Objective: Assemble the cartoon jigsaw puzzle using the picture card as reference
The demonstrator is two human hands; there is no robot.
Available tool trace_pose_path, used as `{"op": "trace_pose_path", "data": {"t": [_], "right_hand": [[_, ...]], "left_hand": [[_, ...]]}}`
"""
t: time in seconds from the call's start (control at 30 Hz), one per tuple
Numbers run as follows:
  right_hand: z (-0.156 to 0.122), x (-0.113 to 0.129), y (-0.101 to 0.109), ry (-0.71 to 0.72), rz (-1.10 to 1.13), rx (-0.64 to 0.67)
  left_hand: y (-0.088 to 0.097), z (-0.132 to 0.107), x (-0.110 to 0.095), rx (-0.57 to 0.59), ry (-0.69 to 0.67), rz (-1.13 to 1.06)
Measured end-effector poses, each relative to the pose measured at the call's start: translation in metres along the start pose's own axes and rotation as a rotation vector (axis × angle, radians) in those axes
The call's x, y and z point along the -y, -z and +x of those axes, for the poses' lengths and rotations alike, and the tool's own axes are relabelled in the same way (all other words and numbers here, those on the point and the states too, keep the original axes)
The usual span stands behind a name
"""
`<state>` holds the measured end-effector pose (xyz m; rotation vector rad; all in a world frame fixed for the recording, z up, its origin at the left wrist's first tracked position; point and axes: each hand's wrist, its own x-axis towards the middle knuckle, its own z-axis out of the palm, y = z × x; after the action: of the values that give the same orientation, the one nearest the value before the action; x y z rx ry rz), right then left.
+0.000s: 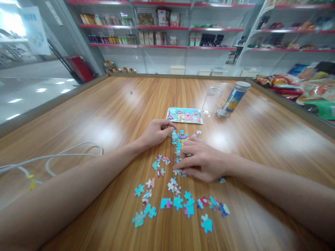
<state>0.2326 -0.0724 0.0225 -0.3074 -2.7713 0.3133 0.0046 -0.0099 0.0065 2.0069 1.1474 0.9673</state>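
A partly joined jigsaw section [175,137] lies on the table, showing turquoise and a purple shape. At its upper left corner rests my left hand [158,133], its fingers curled and thumb close to the index finger; whatever is between the tips is too small to make out. My right hand [202,158] is over the section's right side, fingers apart, the index and thumb tips at small puzzle pieces [178,172]. It hides part of the section. Loose turquoise pieces [178,202] are scattered nearer me, with mixed-colour pieces [160,161] left of the section.
Behind the section lies a cartoon picture card [185,115]. A clear plastic cylinder [211,99], a blue can [236,96] and a metal lid [222,113] stand at the back right. White cables [73,154] lie on the left. Stocked shelves [163,28] line the wall.
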Motion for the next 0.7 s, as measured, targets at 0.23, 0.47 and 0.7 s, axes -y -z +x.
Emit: {"op": "trace_pose_path", "data": {"t": [0.23, 0.47, 0.7], "right_hand": [[0.002, 0.002, 0.003, -0.061, 0.089, 0.048], [0.0, 0.0, 0.0, 0.033, 0.088, -0.096], [-0.008, -0.022, -0.004, -0.49, 0.117, -0.716]], "left_hand": [[0.0, -0.001, 0.003, 0.008, -0.034, 0.017], [0.005, -0.007, -0.005, 0.162, -0.446, 0.137], [0.005, -0.01, -0.009, 0.345, -0.557, 0.288]]}}
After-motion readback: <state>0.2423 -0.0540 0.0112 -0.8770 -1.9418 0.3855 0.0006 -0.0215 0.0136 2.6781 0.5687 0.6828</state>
